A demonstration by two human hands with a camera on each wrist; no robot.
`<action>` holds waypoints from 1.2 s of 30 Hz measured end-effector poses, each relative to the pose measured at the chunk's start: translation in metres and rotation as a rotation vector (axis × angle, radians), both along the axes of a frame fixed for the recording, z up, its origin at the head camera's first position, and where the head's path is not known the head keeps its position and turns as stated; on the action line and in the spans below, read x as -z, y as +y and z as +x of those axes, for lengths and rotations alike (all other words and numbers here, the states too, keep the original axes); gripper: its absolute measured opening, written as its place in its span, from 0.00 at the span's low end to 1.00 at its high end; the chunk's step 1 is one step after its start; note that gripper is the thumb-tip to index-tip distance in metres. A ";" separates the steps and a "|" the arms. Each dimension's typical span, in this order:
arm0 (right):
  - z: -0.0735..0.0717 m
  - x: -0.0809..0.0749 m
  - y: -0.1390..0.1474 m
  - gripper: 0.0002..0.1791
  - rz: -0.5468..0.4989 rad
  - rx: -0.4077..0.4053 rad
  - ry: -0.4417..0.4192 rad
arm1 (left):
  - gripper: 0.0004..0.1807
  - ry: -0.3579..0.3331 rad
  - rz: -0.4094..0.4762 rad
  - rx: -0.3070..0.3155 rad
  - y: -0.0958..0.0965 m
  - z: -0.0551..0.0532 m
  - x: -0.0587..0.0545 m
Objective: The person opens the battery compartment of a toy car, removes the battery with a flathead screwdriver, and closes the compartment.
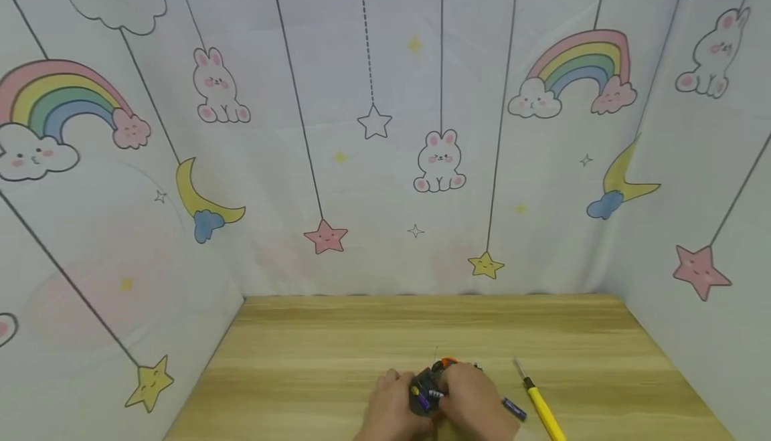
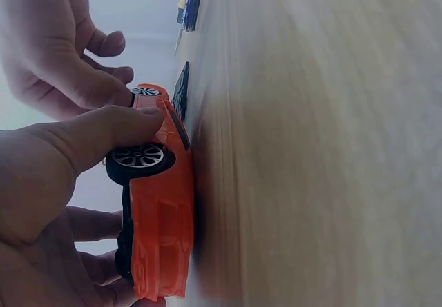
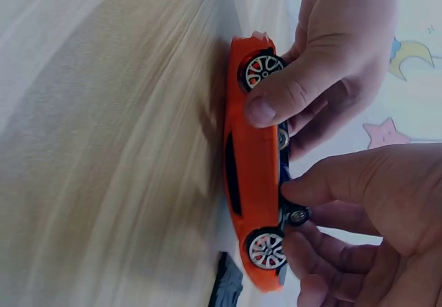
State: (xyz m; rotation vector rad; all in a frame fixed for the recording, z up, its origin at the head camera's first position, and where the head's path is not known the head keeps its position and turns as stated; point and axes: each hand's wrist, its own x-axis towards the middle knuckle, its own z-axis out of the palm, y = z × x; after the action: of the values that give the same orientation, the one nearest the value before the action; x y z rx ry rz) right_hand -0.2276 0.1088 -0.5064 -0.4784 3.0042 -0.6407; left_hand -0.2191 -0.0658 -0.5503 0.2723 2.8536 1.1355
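An orange toy car point(image 3: 254, 162) lies upside down on the table, its black underside point(image 1: 415, 404) facing up. My left hand point(image 1: 388, 404) grips it at one end, the thumb pressed on the side beside a wheel point(image 2: 140, 156). Over the open battery compartment, my right hand point(image 1: 472, 397) pinches a small battery point(image 3: 298, 215) between thumb and fingers. The battery's round end sticks out past the car's edge in the right wrist view. A purple battery point(image 1: 423, 401) shows in the compartment. My fingers hide part of the underside.
A loose battery point(image 1: 514, 408) lies right of my right hand. Beyond it is a yellow-handled screwdriver point(image 1: 545, 414). A flat black plastic piece point(image 3: 226, 283) rests on the table near the car. A patterned cloth point(image 1: 385, 193) hangs behind the wood-grain table point(image 1: 301, 340).
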 end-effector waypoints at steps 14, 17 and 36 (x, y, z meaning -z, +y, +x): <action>0.006 0.015 0.045 0.04 -0.214 0.084 -0.032 | 0.46 -0.022 -0.012 -0.010 0.000 -0.003 0.001; 0.008 0.016 0.053 0.03 -0.231 0.121 -0.059 | 0.46 -0.018 -0.013 -0.007 0.000 -0.003 0.002; 0.019 0.033 0.094 0.07 -0.127 0.288 -0.099 | 0.45 -0.041 -0.031 -0.003 0.001 -0.003 -0.001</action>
State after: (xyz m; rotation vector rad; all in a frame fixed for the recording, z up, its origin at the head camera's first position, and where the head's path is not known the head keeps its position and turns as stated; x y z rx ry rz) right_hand -0.2091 0.2032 -0.5395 -0.0132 2.9737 -0.8489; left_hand -0.2216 -0.0651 -0.5497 0.2402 2.8343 1.0837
